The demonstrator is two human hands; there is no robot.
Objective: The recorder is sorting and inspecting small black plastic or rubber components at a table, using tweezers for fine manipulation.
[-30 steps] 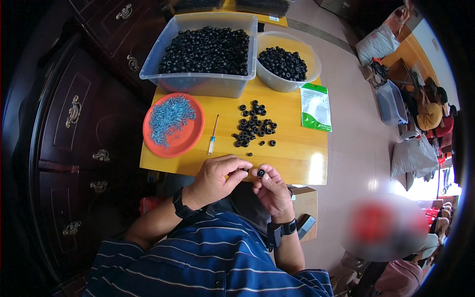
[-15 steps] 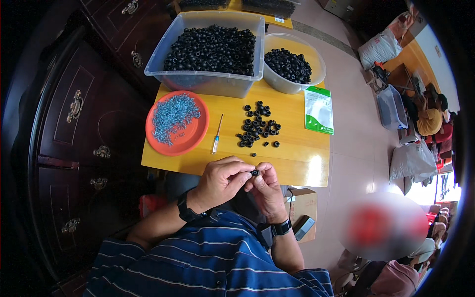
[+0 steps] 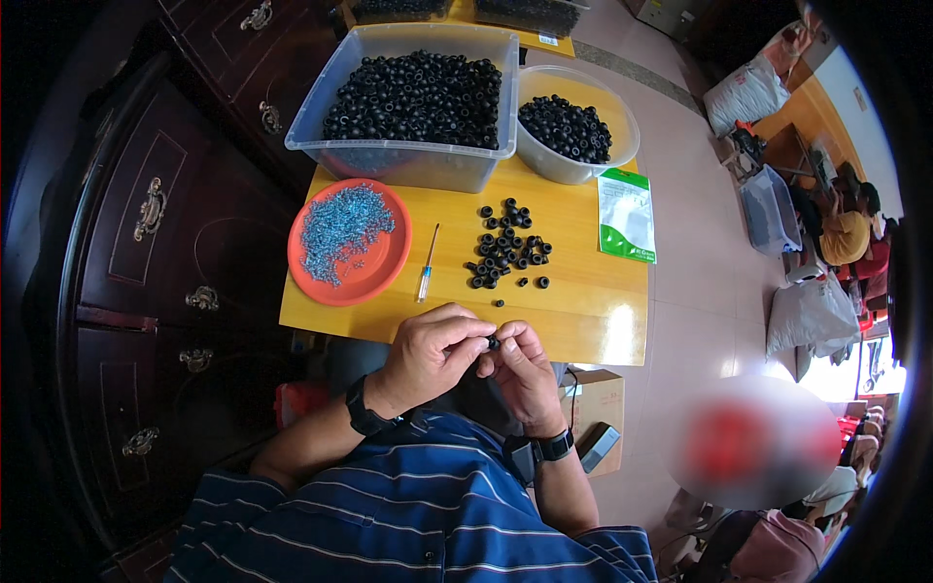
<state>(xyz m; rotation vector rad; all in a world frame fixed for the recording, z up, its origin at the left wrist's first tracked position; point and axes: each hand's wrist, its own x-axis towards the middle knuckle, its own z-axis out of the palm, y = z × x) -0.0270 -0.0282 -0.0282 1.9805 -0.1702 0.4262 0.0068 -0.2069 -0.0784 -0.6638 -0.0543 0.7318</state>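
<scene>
Both hands meet just off the table's near edge. My left hand [image 3: 435, 348] pinches a small black hollow round part [image 3: 493, 343] between thumb and fingers. From the other side, my right hand [image 3: 526, 369] has its thumb and fingertips closed on the same part. Fingertips hide most of it. Beyond the hands, a loose pile of similar black round parts [image 3: 505, 253] lies on the yellow table [image 3: 573, 311]. A small screwdriver [image 3: 426, 272] with a blue and clear handle lies left of the pile. Beside it, an orange-red plate [image 3: 397, 262] bears many tiny silvery-blue metal pieces [image 3: 340, 228].
At the table's back stand a big clear bin [image 3: 408, 155] and a round tub [image 3: 573, 173], both filled with black parts. A green-and-white packet [image 3: 627, 219] lies by the right edge. Dark drawers [image 3: 146, 253] flank the left; a cardboard box [image 3: 607, 398] sits below right.
The black part has shifted slightly left and turned between my fingertips, so its open end shows less. My right fingers have moved a little. Things on the table stay put.
</scene>
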